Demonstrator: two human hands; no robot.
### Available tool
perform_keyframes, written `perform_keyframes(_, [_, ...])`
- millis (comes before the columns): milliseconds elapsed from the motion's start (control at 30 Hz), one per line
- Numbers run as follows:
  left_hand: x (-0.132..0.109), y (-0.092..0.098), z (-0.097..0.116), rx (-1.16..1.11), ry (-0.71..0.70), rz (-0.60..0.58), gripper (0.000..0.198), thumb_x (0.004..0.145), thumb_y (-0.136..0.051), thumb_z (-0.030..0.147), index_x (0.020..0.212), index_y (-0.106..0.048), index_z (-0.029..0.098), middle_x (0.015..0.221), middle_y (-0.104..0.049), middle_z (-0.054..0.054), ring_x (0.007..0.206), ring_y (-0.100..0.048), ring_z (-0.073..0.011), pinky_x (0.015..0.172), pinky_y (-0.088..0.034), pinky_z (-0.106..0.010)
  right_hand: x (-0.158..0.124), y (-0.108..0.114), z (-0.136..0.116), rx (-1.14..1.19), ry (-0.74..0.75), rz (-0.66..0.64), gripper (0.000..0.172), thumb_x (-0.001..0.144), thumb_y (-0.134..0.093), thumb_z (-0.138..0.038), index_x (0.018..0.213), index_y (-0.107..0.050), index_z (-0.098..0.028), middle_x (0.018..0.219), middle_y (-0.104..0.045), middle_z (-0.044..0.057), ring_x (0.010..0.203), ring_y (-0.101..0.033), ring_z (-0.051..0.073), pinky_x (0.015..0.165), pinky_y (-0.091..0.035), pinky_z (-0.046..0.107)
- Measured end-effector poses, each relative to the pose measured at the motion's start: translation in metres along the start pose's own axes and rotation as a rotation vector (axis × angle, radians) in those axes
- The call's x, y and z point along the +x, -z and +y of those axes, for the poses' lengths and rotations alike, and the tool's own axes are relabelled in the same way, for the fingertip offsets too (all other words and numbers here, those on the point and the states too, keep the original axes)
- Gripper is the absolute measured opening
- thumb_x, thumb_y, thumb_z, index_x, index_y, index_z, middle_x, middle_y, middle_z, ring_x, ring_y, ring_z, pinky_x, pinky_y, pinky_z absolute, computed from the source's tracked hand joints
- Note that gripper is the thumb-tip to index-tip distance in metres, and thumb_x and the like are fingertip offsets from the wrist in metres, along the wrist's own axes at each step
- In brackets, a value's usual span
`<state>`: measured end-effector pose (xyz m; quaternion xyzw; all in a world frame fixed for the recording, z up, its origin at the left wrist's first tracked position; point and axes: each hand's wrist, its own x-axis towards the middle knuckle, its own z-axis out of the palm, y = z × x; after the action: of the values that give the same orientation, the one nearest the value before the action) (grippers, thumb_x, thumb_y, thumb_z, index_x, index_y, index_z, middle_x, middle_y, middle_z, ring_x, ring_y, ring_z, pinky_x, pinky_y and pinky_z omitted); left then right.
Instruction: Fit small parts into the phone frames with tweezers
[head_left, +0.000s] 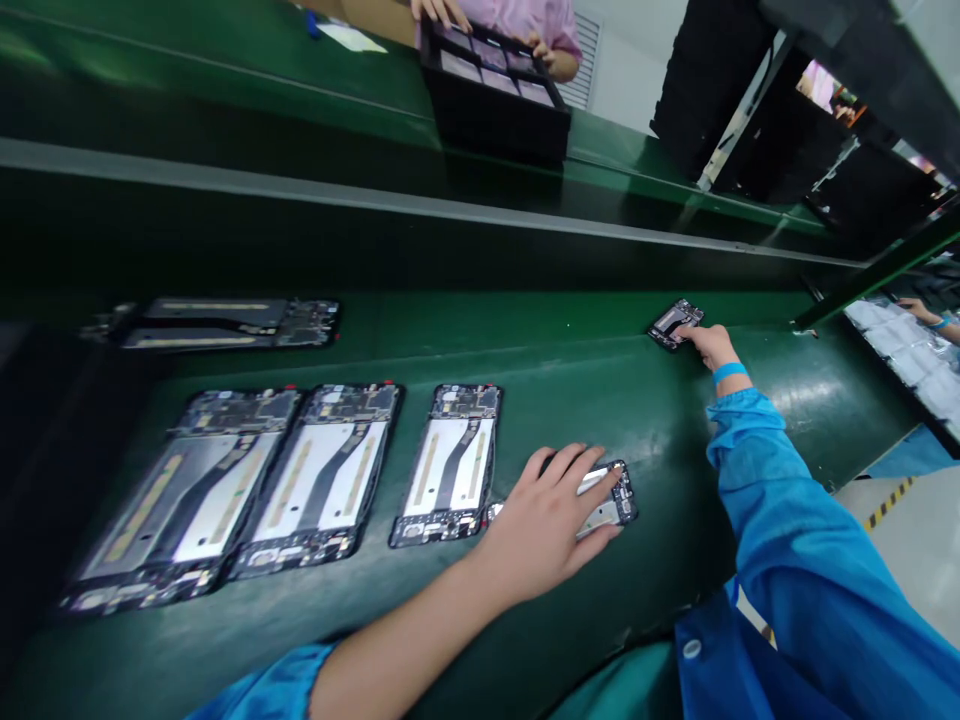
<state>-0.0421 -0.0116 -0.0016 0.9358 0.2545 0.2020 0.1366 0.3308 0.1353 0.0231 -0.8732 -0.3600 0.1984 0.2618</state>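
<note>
My left hand [544, 515] reaches over an opened phone [624, 492] that lies sideways on the green bench. Its fingers curve over the far side and the thumb lies along the near side, covering most of the phone. Farther off to the right, my right hand [711, 343] grips the near corner of another opened phone [666, 326], thumb on top. Left of my left hand lies a single phone [448, 465] with bare circuit boards and a silver middle. Beyond it, two more phones [319, 475] [199, 490] lie side by side.
Another opened phone [240, 323] lies crosswise at the back left. A raised ledge [375, 205] runs behind the bench [600, 400]. Across it, a person in pink holds a black divided box [499, 110]. At far right, another person's hand [916, 310] is near a tray [900, 345].
</note>
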Motion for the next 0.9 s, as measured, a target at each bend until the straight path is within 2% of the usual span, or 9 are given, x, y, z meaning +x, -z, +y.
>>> perform_keyframes(167, [0.001, 0.001, -0.002, 0.021, -0.031, 0.033, 0.043, 0.101, -0.051, 0.049, 0.134, -0.064, 0.025, 0.139, -0.06, -0.012, 0.126, -0.052, -0.033, 0.103, -0.037, -0.049, -0.03, 0.028, 0.034, 0.124, -0.005, -0.101, 0.039, 0.073, -0.082, -0.044, 0.065, -0.052, -0.019, 0.049, -0.036, -0.008, 0.042, -0.026, 0.008, 0.037, -0.019, 0.024])
perform_keyframes(267, [0.001, -0.001, -0.004, 0.048, -0.046, 0.072, 0.041, 0.102, -0.049, 0.048, 0.131, -0.066, 0.025, 0.136, -0.062, -0.012, 0.124, -0.055, -0.033, 0.102, -0.038, -0.049, -0.056, 0.057, 0.073, 0.143, 0.002, -0.142, 0.041, 0.064, -0.086, -0.044, 0.063, -0.054, -0.019, 0.048, -0.041, -0.006, 0.043, -0.032, 0.009, 0.039, -0.021, 0.022])
perform_keyframes(400, [0.001, -0.003, -0.009, 0.106, -0.097, 0.088, 0.043, 0.102, -0.047, 0.046, 0.132, -0.066, 0.022, 0.135, -0.062, -0.015, 0.122, -0.056, -0.0353, 0.097, -0.039, -0.05, -0.083, 0.086, 0.116, 0.174, 0.015, -0.137, 0.041, 0.051, -0.089, -0.044, 0.066, -0.064, -0.015, 0.059, -0.059, 0.002, 0.056, -0.051, 0.015, 0.049, -0.037, 0.024])
perform_keyframes(467, [0.001, -0.003, -0.011, 0.113, -0.122, 0.083, 0.043, 0.101, -0.048, 0.047, 0.132, -0.066, 0.022, 0.134, -0.063, -0.015, 0.121, -0.057, -0.036, 0.096, -0.04, -0.05, -0.092, 0.095, 0.129, 0.189, 0.028, -0.062, 0.044, 0.048, -0.09, -0.046, 0.068, -0.064, -0.016, 0.059, -0.059, 0.001, 0.057, -0.051, 0.016, 0.052, -0.038, 0.025])
perform_keyframes(533, [0.001, -0.002, -0.011, 0.107, -0.125, 0.084, 0.043, 0.101, -0.048, 0.048, 0.13, -0.067, 0.023, 0.133, -0.063, -0.015, 0.12, -0.058, -0.0363, 0.095, -0.041, -0.05, -0.102, 0.1, 0.135, 0.208, 0.06, 0.062, 0.045, 0.055, -0.087, -0.053, 0.069, -0.062, -0.017, 0.056, -0.053, -0.002, 0.055, -0.047, 0.015, 0.052, -0.036, 0.026])
perform_keyframes(667, [0.002, -0.001, -0.009, 0.105, -0.107, 0.071, 0.042, 0.1, -0.048, 0.048, 0.129, -0.068, 0.023, 0.132, -0.064, -0.014, 0.119, -0.059, -0.0363, 0.095, -0.041, -0.05, -0.136, 0.09, 0.123, 0.274, 0.169, 0.174, 0.048, 0.085, -0.058, -0.064, 0.068, -0.059, -0.02, 0.057, -0.048, -0.001, 0.057, -0.046, 0.017, 0.055, -0.038, 0.029])
perform_keyframes(767, [0.003, 0.001, -0.006, 0.125, -0.114, 0.058, 0.042, 0.1, -0.05, 0.046, 0.129, -0.068, 0.022, 0.132, -0.065, -0.016, 0.119, -0.059, -0.0368, 0.096, -0.041, -0.05, -0.173, 0.06, 0.097, 0.297, 0.309, 0.084, 0.048, 0.093, -0.053, -0.061, 0.069, -0.064, -0.02, 0.072, -0.06, 0.004, 0.072, -0.058, 0.02, 0.069, -0.046, 0.03])
perform_keyframes(800, [0.003, 0.002, -0.004, 0.131, -0.116, 0.055, 0.042, 0.099, -0.05, 0.046, 0.128, -0.069, 0.022, 0.133, -0.065, -0.016, 0.119, -0.059, -0.0371, 0.097, -0.041, -0.051, -0.186, 0.049, 0.087, 0.283, 0.428, 0.026, 0.046, 0.097, -0.053, -0.057, 0.072, -0.066, -0.02, 0.078, -0.063, 0.004, 0.076, -0.06, 0.021, 0.073, -0.047, 0.031])
perform_keyframes(900, [0.002, 0.005, -0.001, 0.151, -0.108, 0.045, 0.041, 0.099, -0.049, 0.045, 0.126, -0.07, 0.023, 0.137, -0.063, -0.015, 0.121, -0.058, -0.0382, 0.097, -0.04, -0.053, -0.214, 0.019, 0.066, 0.258, 0.636, -0.113, 0.04, 0.106, -0.049, -0.045, 0.082, -0.068, -0.02, 0.076, -0.063, 0.003, 0.072, -0.061, 0.019, 0.07, -0.047, 0.03])
